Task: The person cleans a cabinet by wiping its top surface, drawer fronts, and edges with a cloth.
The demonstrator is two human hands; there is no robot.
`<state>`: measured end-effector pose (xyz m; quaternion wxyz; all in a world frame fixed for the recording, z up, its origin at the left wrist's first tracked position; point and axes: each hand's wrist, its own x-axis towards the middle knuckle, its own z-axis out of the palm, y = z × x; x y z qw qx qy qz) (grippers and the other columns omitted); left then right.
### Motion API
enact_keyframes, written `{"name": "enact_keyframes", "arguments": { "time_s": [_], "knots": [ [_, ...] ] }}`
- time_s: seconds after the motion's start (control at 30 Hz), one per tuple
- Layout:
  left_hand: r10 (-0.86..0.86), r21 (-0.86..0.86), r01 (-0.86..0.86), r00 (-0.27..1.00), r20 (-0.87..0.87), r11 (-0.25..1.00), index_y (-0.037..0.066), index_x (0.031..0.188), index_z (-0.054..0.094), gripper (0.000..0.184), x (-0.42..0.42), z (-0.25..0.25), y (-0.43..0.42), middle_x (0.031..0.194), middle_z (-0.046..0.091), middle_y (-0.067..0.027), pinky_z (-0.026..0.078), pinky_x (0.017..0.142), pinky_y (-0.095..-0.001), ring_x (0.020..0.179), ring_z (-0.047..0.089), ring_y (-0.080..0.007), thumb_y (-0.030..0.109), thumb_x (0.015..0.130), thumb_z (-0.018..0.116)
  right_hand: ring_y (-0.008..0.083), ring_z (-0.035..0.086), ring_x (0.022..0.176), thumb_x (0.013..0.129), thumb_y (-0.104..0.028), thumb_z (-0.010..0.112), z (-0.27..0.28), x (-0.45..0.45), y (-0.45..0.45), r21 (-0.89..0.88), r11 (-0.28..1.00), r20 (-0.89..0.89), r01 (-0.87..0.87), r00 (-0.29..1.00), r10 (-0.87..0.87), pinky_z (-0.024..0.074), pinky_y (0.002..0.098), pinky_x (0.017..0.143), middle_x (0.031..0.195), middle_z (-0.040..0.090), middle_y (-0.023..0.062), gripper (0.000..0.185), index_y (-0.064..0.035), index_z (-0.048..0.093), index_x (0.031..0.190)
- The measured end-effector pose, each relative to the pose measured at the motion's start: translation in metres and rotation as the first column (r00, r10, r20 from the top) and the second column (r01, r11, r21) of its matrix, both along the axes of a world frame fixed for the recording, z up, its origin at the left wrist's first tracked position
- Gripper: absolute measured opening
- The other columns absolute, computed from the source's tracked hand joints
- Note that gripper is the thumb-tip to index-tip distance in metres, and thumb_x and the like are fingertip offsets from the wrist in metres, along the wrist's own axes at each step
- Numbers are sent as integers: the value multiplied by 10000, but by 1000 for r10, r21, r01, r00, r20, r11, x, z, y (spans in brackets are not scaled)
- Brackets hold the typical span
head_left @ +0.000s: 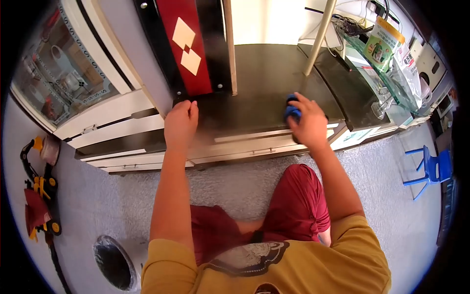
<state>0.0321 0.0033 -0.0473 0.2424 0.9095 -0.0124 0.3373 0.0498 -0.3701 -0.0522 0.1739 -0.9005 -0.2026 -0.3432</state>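
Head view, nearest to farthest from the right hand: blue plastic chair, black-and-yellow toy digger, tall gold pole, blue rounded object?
1. Blue object: in the right hand.
2. Gold pole: ahead.
3. Blue chair: far right.
4. Toy digger: far left.

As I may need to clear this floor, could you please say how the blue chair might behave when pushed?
The blue chair is probably light, given its thin legs. It would likely slide rather than roll, as no wheels show.
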Motion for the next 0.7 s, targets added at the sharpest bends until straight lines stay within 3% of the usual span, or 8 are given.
{"name": "enact_keyframes", "arguments": {
  "time_s": [0.27, 0.43, 0.53, 0.57, 0.7],
  "knots": [
    [19, 23, -18, 999, -37, 1000, 6, 842, 592, 330, -2, 4, -2, 864, 651, -200, 501, 702, -535, 791, 630, -446, 261, 1050, 614, 309, 654, 1262, 917, -228, 719, 6, 22, -106, -48, 972, -135, 229, 963, -233, 409, 498, 1211, 1469, 653, 62, 352, -158, 726, 1261],
    [12, 3, -12, 999, -39, 1000, 1, 853, 598, 337, -2, 3, -1, 876, 658, -205, 510, 721, -538, 807, 637, -450, 269, 1057, 602, 300, 586, 1376, 944, -284, 699, 6, 21, -107, -137, 895, -145, 425, 885, -442, 374, 491, 1238, 1542, 587, 104, 400, -138, 703, 1317],
    [9, -3, -9, 1000, -19, 1000, -6, 871, 589, 361, -2, 1, -1, 899, 657, -217, 502, 727, -548, 811, 630, -467, 292, 1074, 586, 341, 557, 1396, 938, -286, 703, 6, 13, -85, -163, 887, -143, 433, 879, -455, 403, 485, 1210, 1548, 570, 143, 420, -105, 694, 1317],
    [10, 1, -10, 1000, -17, 1000, -7, 872, 592, 360, -1, 1, -1, 908, 661, -217, 505, 732, -550, 817, 632, -468, 291, 1074, 585, 380, 565, 1357, 921, -270, 722, 5, 10, -72, -147, 907, -135, 394, 901, -413, 435, 483, 1168, 1524, 584, 157, 429, -86, 693, 1307],
    [17, -1, -17, 999, -40, 1000, -9, 880, 602, 354, -3, 3, -3, 924, 668, -219, 513, 746, -554, 836, 639, -470, 286, 1073, 583, 364, 567, 1345, 876, -245, 775, 2, -1, 5, -119, 970, -117, 211, 967, -225, 456, 468, 1148, 1515, 584, 156, 423, -84, 702, 1260]
  ]
}}
